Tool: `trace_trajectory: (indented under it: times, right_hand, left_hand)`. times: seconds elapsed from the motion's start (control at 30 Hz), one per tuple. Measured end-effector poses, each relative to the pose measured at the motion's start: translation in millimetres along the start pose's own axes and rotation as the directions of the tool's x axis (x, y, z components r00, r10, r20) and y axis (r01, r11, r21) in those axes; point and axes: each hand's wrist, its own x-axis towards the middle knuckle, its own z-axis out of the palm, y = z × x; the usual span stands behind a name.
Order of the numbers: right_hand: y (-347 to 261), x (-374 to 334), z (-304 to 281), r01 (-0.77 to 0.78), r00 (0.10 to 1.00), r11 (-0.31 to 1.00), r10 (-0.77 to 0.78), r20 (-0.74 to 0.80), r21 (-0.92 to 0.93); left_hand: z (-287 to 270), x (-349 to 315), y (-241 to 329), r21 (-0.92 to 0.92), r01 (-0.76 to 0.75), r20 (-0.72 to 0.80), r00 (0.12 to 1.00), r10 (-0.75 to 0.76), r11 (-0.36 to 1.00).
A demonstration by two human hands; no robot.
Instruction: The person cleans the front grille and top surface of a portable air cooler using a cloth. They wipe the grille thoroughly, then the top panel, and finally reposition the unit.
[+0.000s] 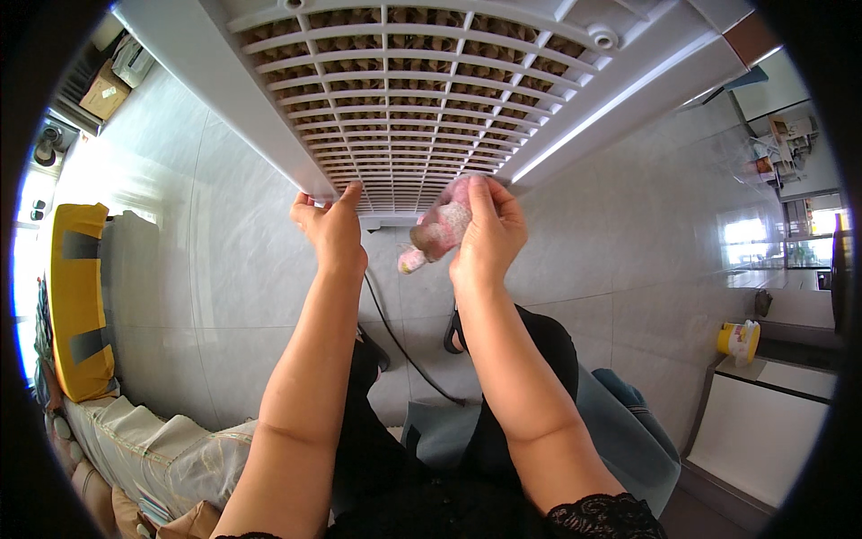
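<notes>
Before me rises a white appliance [220,67] that looks like an air cooler. Its face carries a curved white grille [388,97], with a brown honeycomb pad [429,42] showing through the slots. My left hand [336,235] grips the lower left edge of the housing, thumb in front and fingers partly hidden round the side. At the lower right corner, my right hand [489,235] pinches a crumpled pink-and-white cloth [442,226] against the grille's bottom. Grey-brown smudges mark the cloth, and its loose end hangs down to the left.
A black power cord [391,328] curves across the grey tiled floor [251,269] by my feet. Under me is a blue-grey seat [620,440]. Left stands a yellow plastic piece [83,301] beside a pale covered sofa [171,449]; right, a yellow bucket [740,340] sits on a cabinet.
</notes>
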Motion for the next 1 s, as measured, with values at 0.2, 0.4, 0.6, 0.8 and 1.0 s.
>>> trace_trajectory:
  times: [0.2, 0.4, 0.6, 0.8, 1.0]
  right_hand:
    - [-4.7, 10.9, -4.6, -0.103, 0.994, 0.994, 0.105, -0.039, 0.038]
    - [6.0, -7.5, 9.2, -0.205, 0.978, 0.979, 0.205, 0.051, -0.004]
    - [-6.8, 5.4, 2.3, -0.121, 0.978, 0.991, 0.128, -0.165, 0.054]
    - [-4.2, 2.6, 2.5, -0.173, 0.985, 0.984, 0.174, 0.011, -0.03]
    - [-15.3, 1.0, -2.5, -0.351, 0.936, 0.936, 0.352, -0.031, 0.03]
  left_hand:
    - [-1.9, -1.9, 1.8, 0.005, -0.007, -0.015, 1.0, 0.007, 1.0]
    - [-0.7, 0.1, -2.1, -0.021, -0.032, -0.016, 0.999, 0.032, 0.999]
    - [-0.8, -2.0, 3.1, 0.029, 0.015, -0.006, 1.0, -0.015, 0.999]
    - [1.1, -1.7, 0.5, 0.001, -0.003, -0.027, 1.0, 0.003, 1.0]
    - [0.1, -1.9, 1.9, 0.014, 0.008, -0.015, 1.0, -0.008, 1.0]
